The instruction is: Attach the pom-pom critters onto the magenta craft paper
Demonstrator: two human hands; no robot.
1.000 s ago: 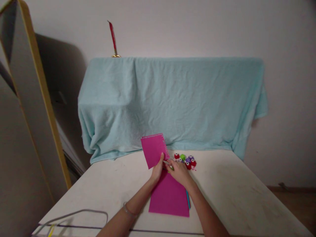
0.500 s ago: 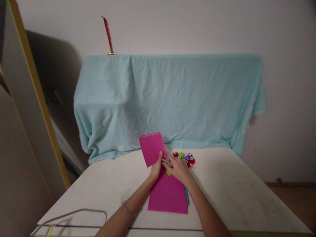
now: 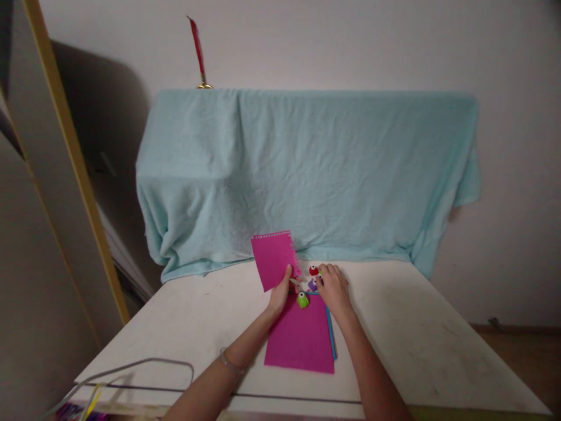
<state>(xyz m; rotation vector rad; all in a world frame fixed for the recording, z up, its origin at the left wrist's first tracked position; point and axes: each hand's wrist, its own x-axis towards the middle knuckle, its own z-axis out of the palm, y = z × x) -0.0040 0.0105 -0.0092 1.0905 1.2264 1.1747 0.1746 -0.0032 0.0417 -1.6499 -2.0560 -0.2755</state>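
At the far edge of the white counter, we see the left hand pinching a small pink sheet by its lower corner, thumb on the front face, so that the sheet stands nearly upright off the surface. Its top and right edges carry a line of tiny punched holes. The right hand lies palm down over a cluster of small craft punches — a red one and a purple one show beside the fingers, the rest are covered. We cannot tell whether the fingers are closed on any of them.

A green punch sits alone on the upper end of a pink paper stack, between the two hands and touching neither. The stack lies flat near the middle of the counter, with blue sheets peeking out along its right side.

Behind the counter, a pale blue cloth drapes over a bulky shape against the wall — its hem rests on the far edge. A grey cable loops along the near left corner.
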